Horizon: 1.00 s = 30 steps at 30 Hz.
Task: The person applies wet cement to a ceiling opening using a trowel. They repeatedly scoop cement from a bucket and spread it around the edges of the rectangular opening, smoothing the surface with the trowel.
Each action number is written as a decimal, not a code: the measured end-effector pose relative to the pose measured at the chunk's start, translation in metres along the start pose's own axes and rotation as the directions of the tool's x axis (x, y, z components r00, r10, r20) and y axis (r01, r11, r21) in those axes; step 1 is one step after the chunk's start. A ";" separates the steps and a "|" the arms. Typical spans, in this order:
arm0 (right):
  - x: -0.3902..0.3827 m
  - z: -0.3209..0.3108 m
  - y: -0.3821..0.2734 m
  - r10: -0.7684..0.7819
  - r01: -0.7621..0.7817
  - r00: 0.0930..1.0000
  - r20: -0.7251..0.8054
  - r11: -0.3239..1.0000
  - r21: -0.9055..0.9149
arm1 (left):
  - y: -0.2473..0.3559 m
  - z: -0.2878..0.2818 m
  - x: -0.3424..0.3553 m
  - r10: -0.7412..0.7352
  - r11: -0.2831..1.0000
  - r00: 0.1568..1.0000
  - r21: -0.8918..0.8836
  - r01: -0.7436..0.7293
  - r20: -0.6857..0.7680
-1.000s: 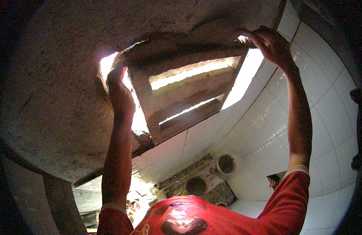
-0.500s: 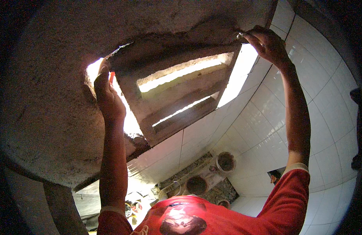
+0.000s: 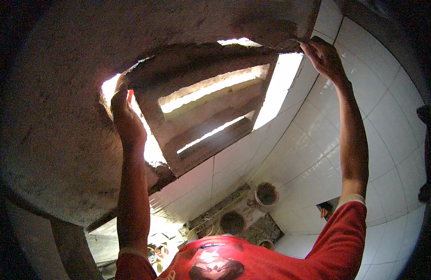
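A grey slotted concrete vent block (image 3: 215, 98) sits tilted in a rough opening, with daylight showing through its slots and around its edges. My left hand (image 3: 128, 116) is raised to the bright gap along the block's left side, its fingers closed. A small orange-red piece (image 3: 130, 96) shows beside the fingers; what it belongs to is hidden. Up at the block's far right corner, my right hand (image 3: 324, 57) is closed in a pinch against the plaster edge. A thin pale tip (image 3: 296, 41) pokes out from its fingertips, too small to name.
Rough plaster (image 3: 61, 116) surrounds the opening on the left. White tiles (image 3: 364, 102) cover the wall at right. Below stand a pale bucket (image 3: 267, 194) and a dark round container (image 3: 232, 222). A small square recess (image 3: 326, 209) is in the tiles near my right sleeve.
A bright gap has appeared along the block's far upper edge. My right hand has shifted slightly right and down. My left hand stays at the left gap.
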State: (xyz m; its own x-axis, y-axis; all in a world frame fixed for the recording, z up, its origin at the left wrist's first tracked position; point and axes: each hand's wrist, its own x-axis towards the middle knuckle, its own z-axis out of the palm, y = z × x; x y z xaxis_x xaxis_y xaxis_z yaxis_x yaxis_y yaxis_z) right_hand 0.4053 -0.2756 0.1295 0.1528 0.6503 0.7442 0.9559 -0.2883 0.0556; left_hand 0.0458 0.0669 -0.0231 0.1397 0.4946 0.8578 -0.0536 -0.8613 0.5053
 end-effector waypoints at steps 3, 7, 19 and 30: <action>0.003 0.007 0.007 -0.170 0.171 0.985 0.024 0.984 -0.040 | 0.003 -0.001 -0.004 0.065 0.996 0.998 0.063 -0.065 0.011; 0.009 0.030 0.022 -0.187 0.191 0.981 0.053 0.976 -0.104 | 0.005 0.004 0.003 -0.066 0.974 0.998 -0.217 0.063 -0.006; -0.003 0.012 0.018 -0.053 0.057 0.998 0.031 0.990 -0.131 | 0.012 0.001 -0.003 0.051 0.990 0.999 0.131 -0.049 -0.012; -0.198 0.048 0.017 0.356 -0.379 0.885 -0.299 0.925 -0.018 | 0.066 -0.017 -0.035 -0.118 0.986 0.993 -0.119 0.117 0.003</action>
State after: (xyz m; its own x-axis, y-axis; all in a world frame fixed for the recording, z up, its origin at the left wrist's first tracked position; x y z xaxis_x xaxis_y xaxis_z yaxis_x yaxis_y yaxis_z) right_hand 0.4031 -0.3755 -0.0489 0.4010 0.2625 0.8777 0.8223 -0.5254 -0.2186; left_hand 0.0204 -0.0052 -0.0186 0.1479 0.5923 0.7920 -0.1536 -0.7773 0.6100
